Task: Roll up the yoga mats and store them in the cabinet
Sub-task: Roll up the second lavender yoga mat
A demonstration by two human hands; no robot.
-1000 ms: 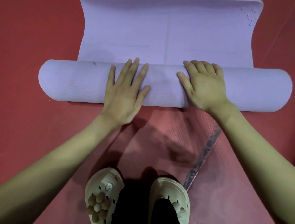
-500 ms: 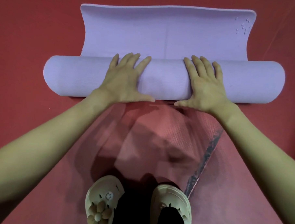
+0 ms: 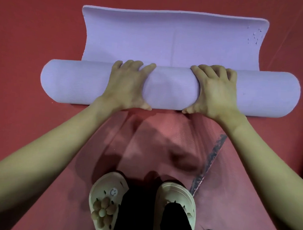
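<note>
Lay half-rolled across the red floor (image 3: 25, 39): lilac yoga mat (image 3: 169, 87), flat part far. Gripped mid-roll by left hand (image 3: 126, 86) and right hand (image 3: 216, 93), fingers (image 3: 132, 64) curled over far side, thumbs near.

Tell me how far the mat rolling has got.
Done: most of the purple yoga mat is wound into a thick roll. In hand: the left hand and right hand both grip the roll, fingers over its far side, thumbs at its near edge. Left: the flat stretch beyond the roll remains unrolled. No cabinet is in view, so storing is not yet done.
</note>
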